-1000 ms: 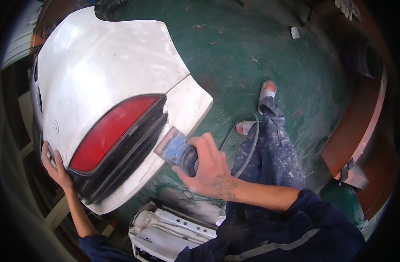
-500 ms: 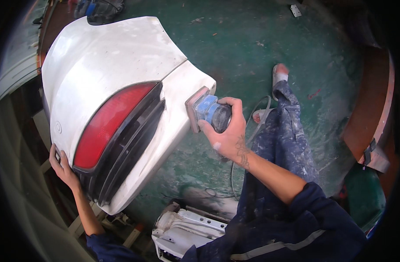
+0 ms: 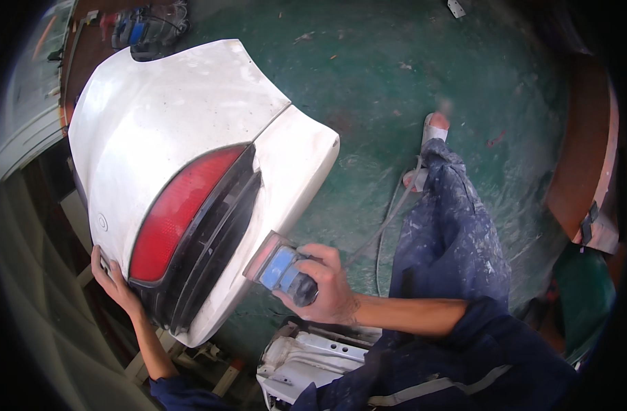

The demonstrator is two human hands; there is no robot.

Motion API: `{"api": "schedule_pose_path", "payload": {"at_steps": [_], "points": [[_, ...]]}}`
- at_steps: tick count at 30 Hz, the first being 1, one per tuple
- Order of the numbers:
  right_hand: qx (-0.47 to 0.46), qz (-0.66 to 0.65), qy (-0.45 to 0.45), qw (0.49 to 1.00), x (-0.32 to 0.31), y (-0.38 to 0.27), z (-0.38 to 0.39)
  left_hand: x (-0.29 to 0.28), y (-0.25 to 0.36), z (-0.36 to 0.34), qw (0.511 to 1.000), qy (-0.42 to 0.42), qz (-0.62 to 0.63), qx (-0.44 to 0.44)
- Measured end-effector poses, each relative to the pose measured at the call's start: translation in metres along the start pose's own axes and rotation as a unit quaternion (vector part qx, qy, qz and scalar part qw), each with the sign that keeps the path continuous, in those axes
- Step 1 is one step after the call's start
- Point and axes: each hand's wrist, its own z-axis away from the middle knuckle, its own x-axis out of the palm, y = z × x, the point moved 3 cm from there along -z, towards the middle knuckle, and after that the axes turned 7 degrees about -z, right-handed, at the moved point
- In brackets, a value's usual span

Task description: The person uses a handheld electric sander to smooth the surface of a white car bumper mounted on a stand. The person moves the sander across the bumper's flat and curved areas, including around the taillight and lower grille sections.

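A white car bumper (image 3: 169, 96) fills the left half of the view, scuffed in places. Set into it are a red lens (image 3: 184, 216) and a black slatted insert (image 3: 214, 250). My left hand (image 3: 116, 284) grips the bumper's near left edge, its fingers lying over the white surface and the underside hidden. In my right hand (image 3: 332, 291) is a blue and black sander (image 3: 281, 268), fingers wrapped round its dark body. The sander's square pad is against the bumper's right-hand border, beside the black insert. A grey hose (image 3: 389, 222) trails off behind the sander.
Below the bumper lies a white metal car part (image 3: 313, 363) with round holes. A brown curved panel (image 3: 580, 157) stands at the right, near a green container (image 3: 587, 294). A blue and black machine (image 3: 149, 31) sits at the far left. My feet stand on the green floor (image 3: 368, 89).
My right hand has moved the sander down and to the left along the bumper's edge. The left hand keeps its hold. The whole view has shifted slightly.
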Motion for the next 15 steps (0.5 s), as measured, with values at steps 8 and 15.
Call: {"api": "schedule_pose_path", "payload": {"at_steps": [8, 15], "points": [[0.223, 0.032, 0.114, 0.968, -0.088, 0.098, -0.084, 0.001, 0.013, -0.003, 0.999, -0.016, 0.043, -0.022], [0.163, -0.031, 0.091, 0.982, -0.034, 0.027, -0.030, 0.004, 0.014, 0.001, 0.998, -0.016, 0.063, 0.020]]}}
